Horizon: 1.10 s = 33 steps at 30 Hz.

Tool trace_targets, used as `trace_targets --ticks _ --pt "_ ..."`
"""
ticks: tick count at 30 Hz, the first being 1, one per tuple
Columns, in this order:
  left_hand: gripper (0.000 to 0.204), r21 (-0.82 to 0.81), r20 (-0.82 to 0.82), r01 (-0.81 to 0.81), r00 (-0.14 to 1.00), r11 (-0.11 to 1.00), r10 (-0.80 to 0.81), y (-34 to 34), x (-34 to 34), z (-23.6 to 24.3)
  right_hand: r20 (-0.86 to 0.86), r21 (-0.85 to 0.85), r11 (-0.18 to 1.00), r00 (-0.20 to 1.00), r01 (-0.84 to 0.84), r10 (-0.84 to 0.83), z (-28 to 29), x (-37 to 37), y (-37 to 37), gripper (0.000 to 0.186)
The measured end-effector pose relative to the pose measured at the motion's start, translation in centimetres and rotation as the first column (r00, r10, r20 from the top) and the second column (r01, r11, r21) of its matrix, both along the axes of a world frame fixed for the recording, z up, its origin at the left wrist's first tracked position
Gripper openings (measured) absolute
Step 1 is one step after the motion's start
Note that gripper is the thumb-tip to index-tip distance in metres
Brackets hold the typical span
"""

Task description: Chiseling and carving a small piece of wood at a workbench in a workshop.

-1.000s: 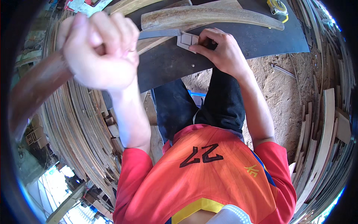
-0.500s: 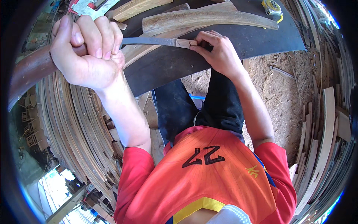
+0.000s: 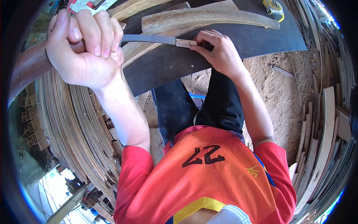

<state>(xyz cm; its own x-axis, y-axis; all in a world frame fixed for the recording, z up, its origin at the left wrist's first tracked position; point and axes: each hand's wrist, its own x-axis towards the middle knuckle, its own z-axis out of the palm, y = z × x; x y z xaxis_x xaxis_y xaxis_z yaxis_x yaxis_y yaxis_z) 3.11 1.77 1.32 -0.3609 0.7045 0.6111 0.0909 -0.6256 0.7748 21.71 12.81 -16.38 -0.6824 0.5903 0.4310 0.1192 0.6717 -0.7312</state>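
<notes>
My left hand (image 3: pixel 86 48) is closed in a fist around a thick brown wooden handle (image 3: pixel 31 69), which sticks out past the fist to the left. From the fist's other side a narrow, slightly curved grey blade (image 3: pixel 149 38) runs to the right; the join is hidden by my fingers. At the blade's far end is a small pale piece of wood (image 3: pixel 184 43) with dark pencil-like marks. My right hand (image 3: pixel 218 48) pinches that piece between thumb and fingers. Whether blade and piece are joined or only touching, I cannot tell.
Beneath is a dark board (image 3: pixel 171 67) bearing a curved timber piece (image 3: pixel 209 18) and other cut lengths. A yellow tape measure (image 3: pixel 273 6) lies at its far right. Stacked wooden strips (image 3: pixel 71 123) rise on the left, more planks (image 3: pixel 317 149) on the right.
My left fist has shifted slightly left and away from me, with the brown handle. My right hand stays nearly where it was, pinching the wood piece.
</notes>
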Motion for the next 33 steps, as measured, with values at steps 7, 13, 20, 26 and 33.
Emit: trace_targets --ticks 7,13,20,26,33 --pt "0.030 -0.009 -0.022 0.033 0.999 0.999 -0.033 0.0 -0.4 0.4 -0.006 0.003 1.000 1.000 -0.023 0.023 -0.1 0.0 0.0 0.018" --pt "0.032 -0.036 -0.031 0.019 0.999 0.999 -0.020 0.1 -0.3 0.3 -0.027 0.016 0.999 0.999 -0.028 0.028 -0.4 -0.1 0.2 0.018" --pt "0.028 -0.030 -0.028 0.002 1.000 1.000 -0.003 0.2 -0.5 0.5 -0.019 0.003 1.000 0.999 -0.030 0.030 -0.4 -0.1 0.2 0.018" --pt "0.028 -0.014 -0.010 0.021 1.000 1.000 -0.021 0.0 -0.9 0.3 -0.012 0.008 1.000 0.999 -0.030 0.030 -0.4 -0.2 0.2 0.018" --pt "0.028 -0.024 -0.012 0.007 1.000 1.000 -0.007 0.1 -1.0 0.4 -0.018 0.005 1.000 0.999 -0.029 0.030 -0.4 -0.2 0.1 0.018"
